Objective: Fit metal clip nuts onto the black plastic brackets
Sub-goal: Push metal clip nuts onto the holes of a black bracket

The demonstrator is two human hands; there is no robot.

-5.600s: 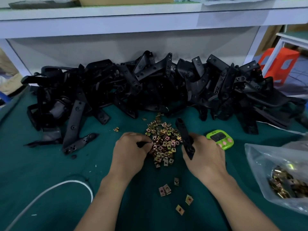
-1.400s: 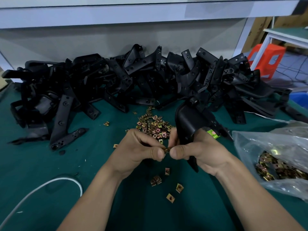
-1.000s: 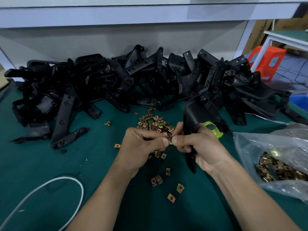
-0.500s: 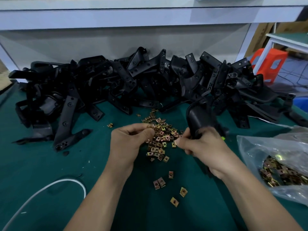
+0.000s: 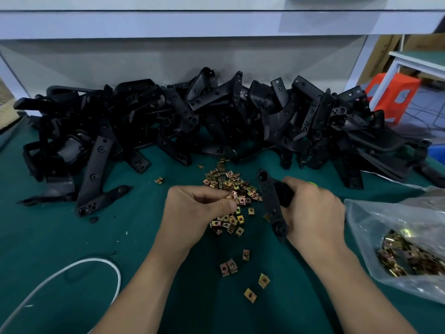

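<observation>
**Bracket in one fist, nut in the other**

The right hand [image 5: 313, 213] is wrapped round a black bracket [image 5: 271, 201] centre-right of the frame. The bracket sits slanted, with both ends poking out of the grip. The left hand [image 5: 192, 208] is just left of it, thumb and forefinger pinching a clip nut [image 5: 232, 196] over the loose nut pile [image 5: 228, 182], apart from the bracket. It's all on a green mat [image 5: 48, 237]. A big bracket heap [image 5: 216, 116] runs across the middle, a plastic bag [image 5: 385, 213] of nuts sits at the right edge, and there's a white cable [image 5: 72, 268] lower left. A white shelf [image 5: 192, 22] runs along the top, with an orange stool [image 5: 392, 95] upper right.
</observation>
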